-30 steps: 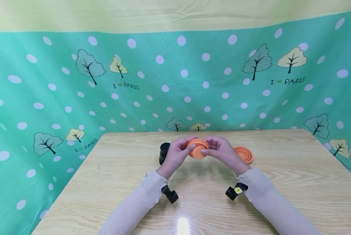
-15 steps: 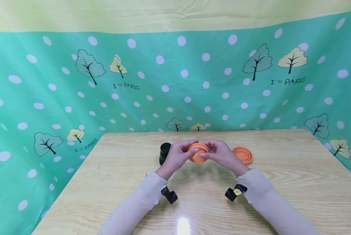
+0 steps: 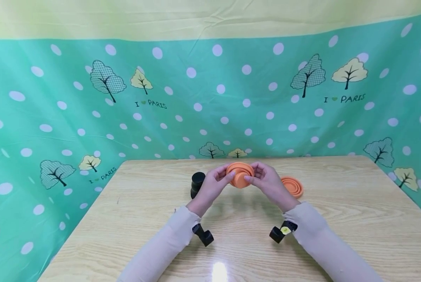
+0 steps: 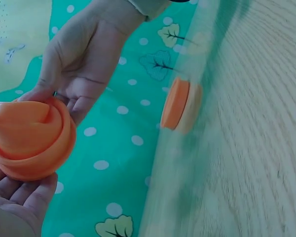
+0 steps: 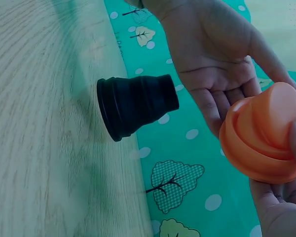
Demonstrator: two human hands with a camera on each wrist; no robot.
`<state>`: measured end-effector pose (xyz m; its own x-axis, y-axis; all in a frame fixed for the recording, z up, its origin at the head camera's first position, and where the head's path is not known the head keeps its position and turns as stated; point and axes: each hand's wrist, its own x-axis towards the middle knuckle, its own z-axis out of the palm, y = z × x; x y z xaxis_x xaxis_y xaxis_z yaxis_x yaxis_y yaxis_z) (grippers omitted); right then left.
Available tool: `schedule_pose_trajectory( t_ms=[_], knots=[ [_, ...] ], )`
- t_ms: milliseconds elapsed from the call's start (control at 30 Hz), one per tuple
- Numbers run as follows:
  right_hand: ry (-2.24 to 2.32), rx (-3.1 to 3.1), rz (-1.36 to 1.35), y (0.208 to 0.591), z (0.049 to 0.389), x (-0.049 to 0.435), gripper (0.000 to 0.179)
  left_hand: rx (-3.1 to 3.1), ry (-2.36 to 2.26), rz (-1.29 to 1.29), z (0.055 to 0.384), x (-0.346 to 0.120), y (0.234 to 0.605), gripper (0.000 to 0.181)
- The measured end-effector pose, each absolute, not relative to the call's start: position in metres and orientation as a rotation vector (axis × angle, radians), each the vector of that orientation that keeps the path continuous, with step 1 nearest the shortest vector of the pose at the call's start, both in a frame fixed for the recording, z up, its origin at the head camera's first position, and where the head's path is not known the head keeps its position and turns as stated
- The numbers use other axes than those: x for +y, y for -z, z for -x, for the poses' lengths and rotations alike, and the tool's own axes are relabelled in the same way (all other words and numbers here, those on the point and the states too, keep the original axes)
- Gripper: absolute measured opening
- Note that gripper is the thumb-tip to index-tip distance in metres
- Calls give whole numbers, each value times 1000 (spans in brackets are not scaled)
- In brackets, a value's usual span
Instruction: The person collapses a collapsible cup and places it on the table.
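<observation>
Both hands hold one orange folding silicone cup [image 3: 240,174] a little above the wooden table [image 3: 337,219], near its far middle. My left hand [image 3: 216,181] grips its left side, thumb on the base and fingers behind. My right hand [image 3: 265,181] grips the right side the same way. The left wrist view shows the cup [image 4: 32,138] half folded in on itself, cradled between the left fingers [image 4: 17,197] and the right hand [image 4: 81,59]. In the right wrist view the cup [image 5: 264,138] sits between the left hand [image 5: 217,64] and the right fingers [image 5: 281,207].
A second orange cup [image 3: 292,186], pressed flat, lies on the table right of my hands [image 4: 176,103]. A black cup [image 3: 197,184], pulled out to full height, stands to the left [image 5: 135,104]. A green dotted cloth [image 3: 210,98] hangs behind and beside the table.
Both hands have lifted the orange cup slightly and turned it, so its rim now shows higher. The flat orange cup and the black cup have not moved.
</observation>
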<state>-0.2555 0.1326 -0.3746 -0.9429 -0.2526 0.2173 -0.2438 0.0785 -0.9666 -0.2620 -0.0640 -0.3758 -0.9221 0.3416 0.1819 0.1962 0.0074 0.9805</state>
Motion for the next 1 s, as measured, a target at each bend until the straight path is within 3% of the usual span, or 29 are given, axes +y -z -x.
schedule_pose_trajectory(
  t_ms=[700, 833, 1000],
  knots=[
    [1986, 2276, 526, 377, 256, 133, 40, 2140, -2078, -556, 263, -66, 378, 35],
    [1859, 2379, 602, 378, 256, 133, 39, 2207, -1965, -597, 255, -67, 368, 37],
    [1782, 2448, 691, 378, 256, 132, 35, 2240, -1890, -634, 268, -67, 386, 41]
  ],
)
